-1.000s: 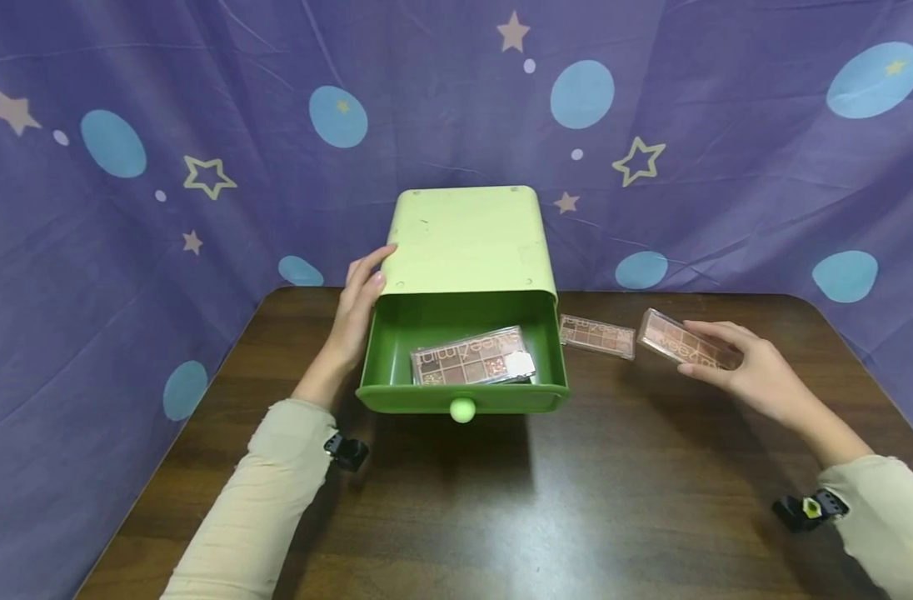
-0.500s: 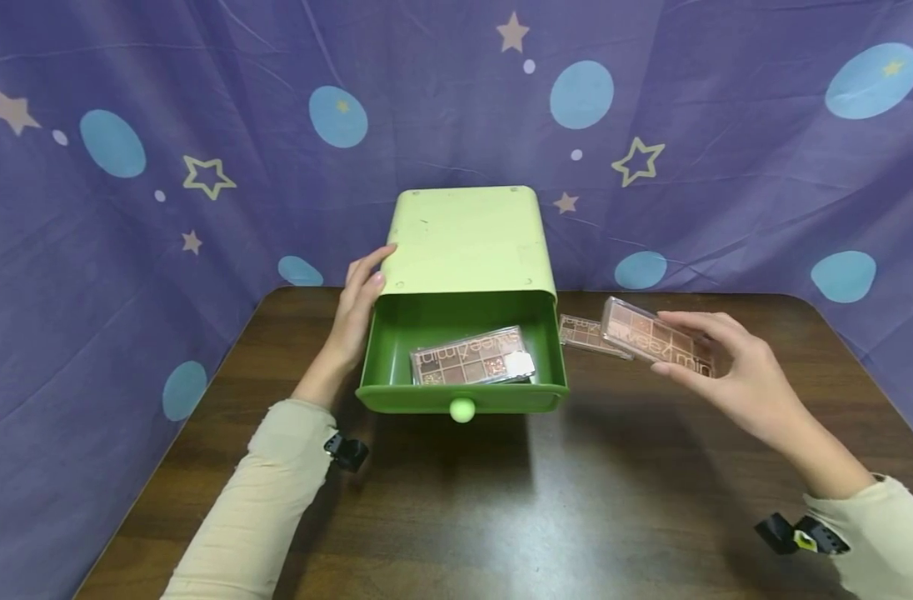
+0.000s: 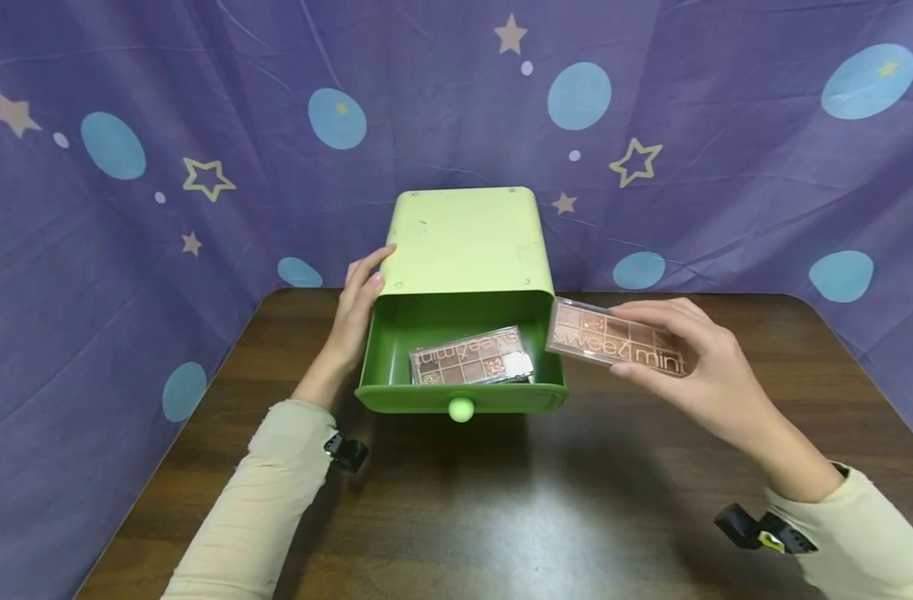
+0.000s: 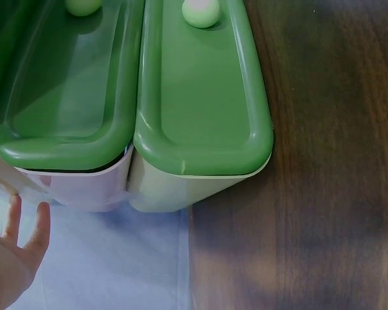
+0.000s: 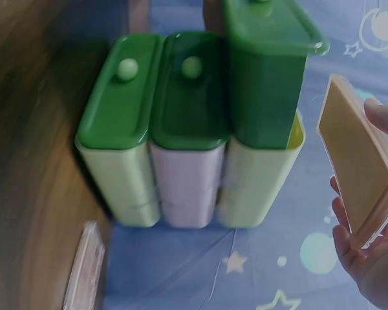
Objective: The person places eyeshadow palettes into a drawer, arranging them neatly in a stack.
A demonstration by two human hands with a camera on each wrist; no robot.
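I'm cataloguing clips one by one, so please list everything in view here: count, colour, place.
Curtain: one, purple-blue with stars and ovals, at the back
Table: one, brown, before the curtain
Drawer unit: one, pale green and pinkish tiers, on the table
Open drawer: one, green, top tier
Closed drawers: two, green, lower tiers
Knobs: three, pale green, on the drawer fronts
Drawer palette: at least one, brown, in the open drawer
Table palette: one, pinkish, right of the drawer unit
Held palette: one, pinkish brown, by the open drawer's right edge
Wrist devices: two, black, one per wrist
Sleeves: two, pale, on the forearms
Left hand: one, bare, on the drawer unit's left side
Right hand: one, bare, gripping the held palette
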